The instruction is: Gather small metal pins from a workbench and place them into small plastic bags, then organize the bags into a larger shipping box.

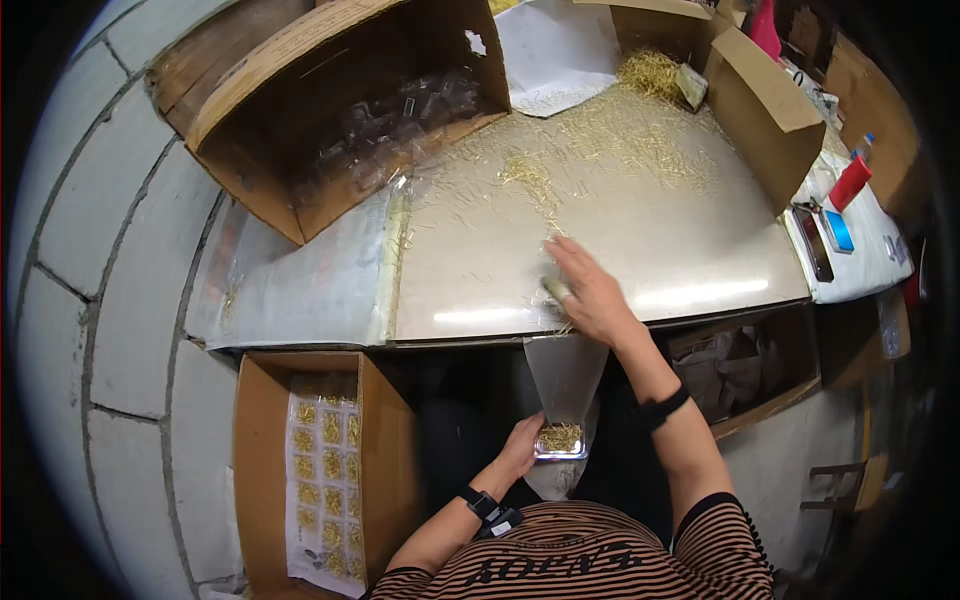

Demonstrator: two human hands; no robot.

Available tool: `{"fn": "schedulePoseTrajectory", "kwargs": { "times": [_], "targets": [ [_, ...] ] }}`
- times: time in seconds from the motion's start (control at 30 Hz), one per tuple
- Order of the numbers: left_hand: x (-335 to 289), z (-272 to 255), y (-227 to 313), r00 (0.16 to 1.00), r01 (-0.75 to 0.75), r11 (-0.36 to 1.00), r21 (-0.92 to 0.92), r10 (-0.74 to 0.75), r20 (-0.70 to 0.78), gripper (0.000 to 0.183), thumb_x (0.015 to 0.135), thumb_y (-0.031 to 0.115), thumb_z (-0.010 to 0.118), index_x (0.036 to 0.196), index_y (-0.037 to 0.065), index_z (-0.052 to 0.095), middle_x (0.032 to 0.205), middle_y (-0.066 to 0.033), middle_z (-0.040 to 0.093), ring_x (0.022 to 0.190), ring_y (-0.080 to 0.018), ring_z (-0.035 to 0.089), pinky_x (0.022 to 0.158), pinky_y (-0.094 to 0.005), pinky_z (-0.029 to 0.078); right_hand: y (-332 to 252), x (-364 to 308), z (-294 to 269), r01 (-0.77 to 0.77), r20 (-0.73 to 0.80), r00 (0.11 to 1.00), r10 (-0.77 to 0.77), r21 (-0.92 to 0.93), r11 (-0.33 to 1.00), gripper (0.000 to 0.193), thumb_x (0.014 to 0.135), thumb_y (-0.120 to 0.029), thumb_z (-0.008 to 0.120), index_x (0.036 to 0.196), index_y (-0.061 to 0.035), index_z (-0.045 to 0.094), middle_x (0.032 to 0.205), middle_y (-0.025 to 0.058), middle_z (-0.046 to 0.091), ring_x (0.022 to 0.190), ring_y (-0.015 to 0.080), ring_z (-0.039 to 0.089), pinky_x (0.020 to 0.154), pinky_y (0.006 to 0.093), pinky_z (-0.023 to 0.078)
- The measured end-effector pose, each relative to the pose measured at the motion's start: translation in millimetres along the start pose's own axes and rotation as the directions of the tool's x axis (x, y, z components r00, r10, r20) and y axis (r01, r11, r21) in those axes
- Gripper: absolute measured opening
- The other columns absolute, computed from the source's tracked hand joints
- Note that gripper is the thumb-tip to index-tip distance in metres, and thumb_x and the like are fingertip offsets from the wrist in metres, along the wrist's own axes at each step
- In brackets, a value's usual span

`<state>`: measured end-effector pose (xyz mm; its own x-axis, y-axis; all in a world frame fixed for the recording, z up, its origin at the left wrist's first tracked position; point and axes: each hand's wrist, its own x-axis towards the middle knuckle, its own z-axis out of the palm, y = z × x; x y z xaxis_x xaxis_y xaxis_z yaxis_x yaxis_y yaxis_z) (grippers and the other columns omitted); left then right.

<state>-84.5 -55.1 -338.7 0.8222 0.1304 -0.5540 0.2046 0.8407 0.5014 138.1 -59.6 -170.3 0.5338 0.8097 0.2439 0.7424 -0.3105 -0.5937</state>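
Note:
In my lap, below the table's front edge, my left hand (pixel 520 447) grips a small clear plastic box (pixel 562 457). Thin gold-coloured wire pieces (pixel 558 436), which look like paper clips, fill it. A grey sheet-like chute (pixel 566 372) slopes down from the table edge to the box. Over the front of the smooth table (pixel 470 270), my right hand (pixel 590 297) is open, its fingers stretched out; a pale covering shows on the thumb. Beyond its fingertips, a thin trail of gold pieces (pixel 530 178) runs back across the table. What lies under the palm is hidden.
A tipped cardboard box (pixel 345 60) at the back left holds clear plastic boxes (pixel 400 125). Filled boxes (pixel 330 465) stand in rows in a carton (pixel 385 460) at lower left. A gold heap (pixel 648 73) lies far back. A phone (pixel 813 243) and red object (pixel 850 183) lie right.

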Motion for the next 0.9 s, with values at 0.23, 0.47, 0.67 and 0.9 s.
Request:
{"fn": "schedulePoseTrajectory", "kwargs": {
  "times": [0.23, 0.47, 0.67, 0.9],
  "targets": [
    [3, 0, 1, 1.0, 0.005, 0.999, 0.041, -0.006, 0.021, 0.033, 0.099, 0.019, 0.034, 0.114, -0.003, 0.053, 0.101, -0.0134, 0.064, 0.084, -0.0217, 0.066, 0.07, -0.0346, 0.057, 13, 0, 30, 0.012, -0.03, 0.999, -0.021, -0.265, 0.964, 0.056, 0.092, -0.034, 0.048, 0.134, 0.0029, 0.039, 0.144, 0.0198, 0.034, 0.136, 0.0334, 0.029, 0.111, 0.043, 0.024],
    [16, -10, -17, 0.999, -0.028, 0.998, -0.05, 0.026, -0.04, 0.036, 0.1, 0.023, 0.032, 0.117, -0.002, 0.05, 0.104, -0.0153, 0.064, 0.081, -0.0239, 0.068, 0.057, -0.0359, 0.058, -17, -41, 26, 0.154, 0.031, 0.988, -0.152, -0.333, 0.93, 0.046, 0.092, -0.026, 0.05, 0.136, -0.0137, 0.043, 0.145, 0.0132, 0.034, 0.136, 0.0332, 0.027, 0.11, 0.0472, 0.023],
    [-1, 3, 7, 0.998, 0.056, 0.998, 0.035, -0.056, -0.013, 0.043, 0.101, 0.032, 0.03, 0.12, -0.002, 0.049, 0.104, -0.0149, 0.064, 0.081, -0.0227, 0.068, 0.055, -0.0314, 0.059, -31, -66, -1, 0.079, 0.016, 0.997, -0.078, -0.151, 0.985, 0.039, 0.086, -0.013, 0.056, 0.124, -0.0078, 0.053, 0.133, 0.0139, 0.048, 0.131, 0.033, 0.037, 0.107, 0.0457, 0.03],
    [10, -9, -8, 0.997, 0.035, 0.996, 0.08, -0.04, 0.066, 0.044, 0.1, 0.033, 0.032, 0.121, -0.002, 0.05, 0.106, -0.0158, 0.064, 0.083, -0.0227, 0.068, 0.056, -0.0311, 0.059, 4, -41, 17, 0.094, -0.123, 0.986, -0.111, -0.135, 0.986, 0.043, 0.082, -0.007, 0.056, 0.124, -0.001, 0.05, 0.134, 0.018, 0.046, 0.13, 0.0331, 0.038, 0.107, 0.0418, 0.032]
  ]
}}
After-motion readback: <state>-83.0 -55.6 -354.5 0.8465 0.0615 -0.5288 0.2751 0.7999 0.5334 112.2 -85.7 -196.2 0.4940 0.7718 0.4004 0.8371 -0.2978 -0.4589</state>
